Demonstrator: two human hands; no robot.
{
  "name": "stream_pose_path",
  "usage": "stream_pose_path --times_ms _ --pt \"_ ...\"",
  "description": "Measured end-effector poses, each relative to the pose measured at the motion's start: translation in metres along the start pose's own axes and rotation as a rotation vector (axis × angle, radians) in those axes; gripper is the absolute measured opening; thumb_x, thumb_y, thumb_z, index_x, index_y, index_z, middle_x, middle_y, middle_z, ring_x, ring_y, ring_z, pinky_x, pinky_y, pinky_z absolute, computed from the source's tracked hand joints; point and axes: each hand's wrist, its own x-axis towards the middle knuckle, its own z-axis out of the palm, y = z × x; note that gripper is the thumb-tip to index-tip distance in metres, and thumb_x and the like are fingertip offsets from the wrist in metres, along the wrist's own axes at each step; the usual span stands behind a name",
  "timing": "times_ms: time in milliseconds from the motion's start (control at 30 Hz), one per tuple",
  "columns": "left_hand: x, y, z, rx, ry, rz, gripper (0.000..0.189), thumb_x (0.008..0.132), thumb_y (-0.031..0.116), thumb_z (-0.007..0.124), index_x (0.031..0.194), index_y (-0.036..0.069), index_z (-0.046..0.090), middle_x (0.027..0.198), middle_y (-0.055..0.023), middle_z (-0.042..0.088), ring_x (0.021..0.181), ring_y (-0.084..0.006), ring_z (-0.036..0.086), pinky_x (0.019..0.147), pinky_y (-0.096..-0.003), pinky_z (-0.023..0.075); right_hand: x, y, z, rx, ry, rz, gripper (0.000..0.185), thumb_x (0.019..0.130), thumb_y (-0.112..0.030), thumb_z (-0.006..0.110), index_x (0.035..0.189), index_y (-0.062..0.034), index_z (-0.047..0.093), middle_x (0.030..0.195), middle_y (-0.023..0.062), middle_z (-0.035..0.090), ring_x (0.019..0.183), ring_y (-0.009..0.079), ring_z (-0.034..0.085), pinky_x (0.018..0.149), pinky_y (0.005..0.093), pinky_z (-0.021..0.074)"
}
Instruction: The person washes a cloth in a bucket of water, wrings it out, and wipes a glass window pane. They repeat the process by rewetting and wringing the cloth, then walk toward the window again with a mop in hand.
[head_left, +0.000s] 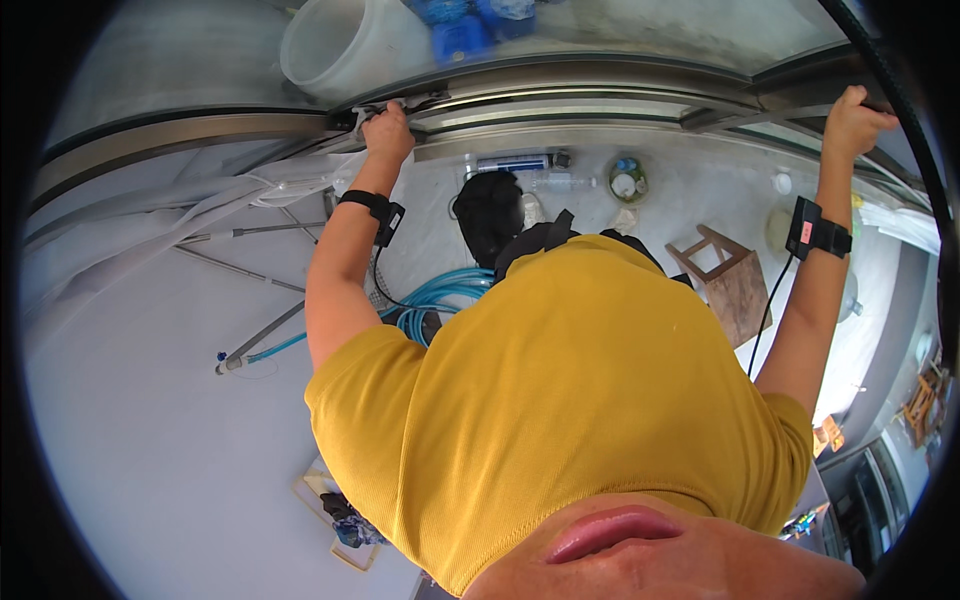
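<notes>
My left hand (388, 133) is closed on a crumpled grey cloth (424, 99), pressed into the metal track of a sliding window (570, 94) at the join between two frame sections. My right hand (855, 124), arm stretched out to the far right, has its fingers curled against the metal window frame (795, 90); the contact under the fingers is partly hidden. Each forearm carries a black strap with a small box, the left one (390, 223) and the right one (804, 229), with a thin cable running from it.
Beyond the glass stands a translucent white bucket (330, 45) beside blue containers (461, 37). Below the sill are a black bag (487, 210), a clear plastic bottle (562, 181), a greenish bowl (627, 182) and a wooden stool (731, 285). A coiled blue hose (442, 289) and white curtain (150, 232) lie leftward.
</notes>
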Motion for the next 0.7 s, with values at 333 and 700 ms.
stream_pose_path --times_ms 333,700 --pt "0.047 0.267 -0.037 -0.399 0.241 0.323 0.018 0.065 0.006 0.06 0.081 0.004 0.051 0.069 -0.0136 0.06 0.066 -0.0274 0.062 0.059 -0.0371 0.048 0.001 0.001 0.003 0.045 0.032 -0.057 0.06 0.077 -0.032 0.056 0.109 0.0067 0.024 0.091 0.0241 0.058 0.079 0.0418 0.059 0.074 0.0468 0.047" --pt "0.033 0.192 -0.015 -0.407 0.339 0.428 0.02 0.079 0.009 0.049 0.098 0.015 0.051 0.079 -0.0034 0.062 0.081 -0.0204 0.06 0.08 -0.0374 0.0412 -0.001 0.005 -0.001 0.082 -0.007 -0.126 0.064 0.078 -0.036 0.056 0.11 0.0088 0.025 0.092 0.025 0.057 0.08 0.0428 0.059 0.074 0.046 0.0476"
